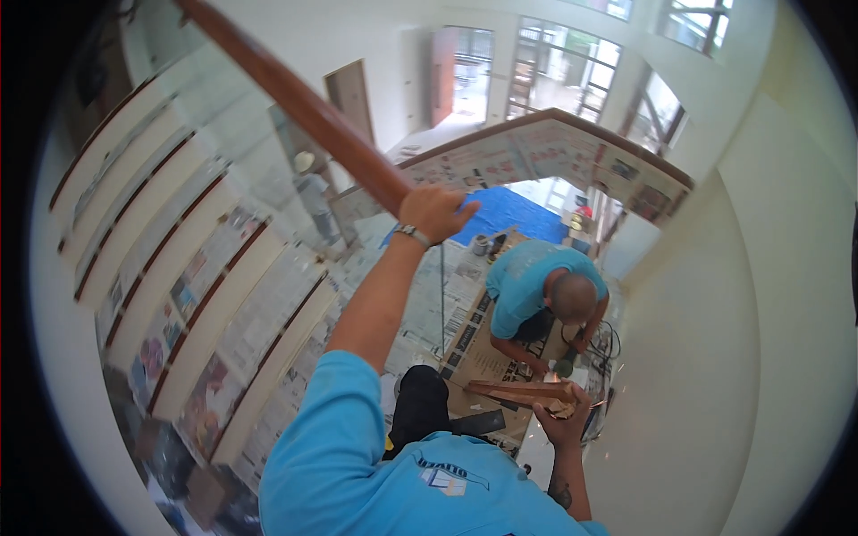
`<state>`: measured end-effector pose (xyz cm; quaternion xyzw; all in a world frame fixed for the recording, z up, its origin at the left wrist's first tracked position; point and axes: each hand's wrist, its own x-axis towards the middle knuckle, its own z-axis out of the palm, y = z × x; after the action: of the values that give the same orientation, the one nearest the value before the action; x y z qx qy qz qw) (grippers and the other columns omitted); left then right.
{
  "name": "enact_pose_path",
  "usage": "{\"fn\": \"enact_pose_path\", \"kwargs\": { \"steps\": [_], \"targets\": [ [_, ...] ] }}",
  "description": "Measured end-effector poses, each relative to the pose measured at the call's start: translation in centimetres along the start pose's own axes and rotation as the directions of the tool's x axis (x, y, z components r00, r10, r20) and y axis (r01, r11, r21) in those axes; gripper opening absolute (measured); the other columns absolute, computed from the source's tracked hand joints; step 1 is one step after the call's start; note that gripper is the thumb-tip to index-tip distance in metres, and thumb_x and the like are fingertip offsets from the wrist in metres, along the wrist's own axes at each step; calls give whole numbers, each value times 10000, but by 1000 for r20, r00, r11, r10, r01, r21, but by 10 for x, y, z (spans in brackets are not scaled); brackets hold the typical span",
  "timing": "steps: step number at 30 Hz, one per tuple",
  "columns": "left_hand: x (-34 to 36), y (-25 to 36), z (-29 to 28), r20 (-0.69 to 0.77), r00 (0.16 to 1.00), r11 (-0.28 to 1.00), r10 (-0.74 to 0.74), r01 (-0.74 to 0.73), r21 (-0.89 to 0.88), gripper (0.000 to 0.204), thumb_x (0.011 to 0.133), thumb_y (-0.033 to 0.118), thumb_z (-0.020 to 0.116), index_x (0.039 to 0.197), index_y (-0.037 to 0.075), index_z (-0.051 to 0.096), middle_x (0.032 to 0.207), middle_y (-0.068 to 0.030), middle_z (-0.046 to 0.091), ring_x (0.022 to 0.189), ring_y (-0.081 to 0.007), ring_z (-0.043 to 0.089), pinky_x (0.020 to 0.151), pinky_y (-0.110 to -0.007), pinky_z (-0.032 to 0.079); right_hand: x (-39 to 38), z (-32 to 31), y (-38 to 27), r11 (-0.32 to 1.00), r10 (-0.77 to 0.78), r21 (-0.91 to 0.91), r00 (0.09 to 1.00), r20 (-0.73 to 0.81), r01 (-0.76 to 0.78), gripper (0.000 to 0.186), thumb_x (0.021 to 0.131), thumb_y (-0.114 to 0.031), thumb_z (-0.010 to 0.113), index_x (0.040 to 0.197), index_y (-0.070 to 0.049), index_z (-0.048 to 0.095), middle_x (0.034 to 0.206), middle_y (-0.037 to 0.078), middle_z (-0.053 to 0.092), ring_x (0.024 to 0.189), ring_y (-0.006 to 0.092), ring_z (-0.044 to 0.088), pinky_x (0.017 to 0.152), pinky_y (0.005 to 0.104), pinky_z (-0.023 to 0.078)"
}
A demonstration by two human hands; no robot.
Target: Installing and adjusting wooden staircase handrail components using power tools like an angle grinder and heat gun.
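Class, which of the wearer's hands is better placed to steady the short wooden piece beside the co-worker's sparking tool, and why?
Probably the right hand: it holds the wooden piece near one end, close to the tool. The left hand is on the long rail, farther away.

Bright daylight enters through the tall window [563,71] and doorway [472,76], both glaring nearly white. Faint sheen marks the wooden rail [308,103]; the hazy staircase [214,322] bends toward black fisheye corners.
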<state>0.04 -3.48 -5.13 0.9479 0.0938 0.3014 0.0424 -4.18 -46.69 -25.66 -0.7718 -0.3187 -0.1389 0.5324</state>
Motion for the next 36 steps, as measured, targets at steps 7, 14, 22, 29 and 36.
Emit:
{"fn": "enact_pose_path", "kwargs": {
  "steps": [7, 14, 22, 29, 36],
  "targets": [
    [1, 0, 0, -61, 996, 998, 63, -63, 6, 419, 888, 391, 644, 628, 63, 650, 633, -127, 632, 638, -324, 632, 626, -454, 490, -8, 5, 0, 999, 32, -3, 998, 51, -32, 853, 621, -180, 927, 1284, -68, 402, 1234, 182, 590, 1128, 299, 608, 958, 403, 507],
    [0, -4, 8, -129, 991, 999, 44, -44, 4, 373, 863, 373, 644, 626, 85, 665, 673, -147, 664, 642, -345, 650, 638, -459, 516, -21, 2, -1, 997, 73, 5, 997, 31, -73, 863, 680, -109, 871, 1363, -66, 345, 1282, 175, 515, 1193, 278, 528, 1012, 392, 462],
    [-5, -7, 4, -121, 990, 997, 78, -76, 24, 374, 873, 372, 632, 635, 86, 665, 649, -142, 655, 659, -333, 655, 665, -447, 520, -27, 4, 9, 969, 204, 146, 978, -34, -197, 885, 661, -53, 839, 1385, -93, 331, 1354, 187, 458, 1240, 312, 506, 1059, 431, 438],
    [-3, -5, 8, -163, 985, 999, 53, -50, 20, 333, 862, 337, 641, 635, 95, 668, 642, -124, 654, 626, -318, 649, 623, -445, 520, -22, -1, 1, 999, 42, 16, 999, -30, -42, 878, 666, -112, 873, 1372, -70, 351, 1264, 182, 538, 1176, 289, 554, 1001, 401, 469],
    [-2, -1, 5, -179, 981, 997, 71, -69, 14, 306, 840, 265, 637, 602, 73, 647, 624, -122, 643, 604, -314, 639, 633, -450, 514, -24, -2, 0, 993, 96, 64, 995, -13, -95, 856, 671, -120, 886, 1336, -74, 350, 1261, 182, 546, 1126, 275, 586, 958, 392, 504]
  ]
}}
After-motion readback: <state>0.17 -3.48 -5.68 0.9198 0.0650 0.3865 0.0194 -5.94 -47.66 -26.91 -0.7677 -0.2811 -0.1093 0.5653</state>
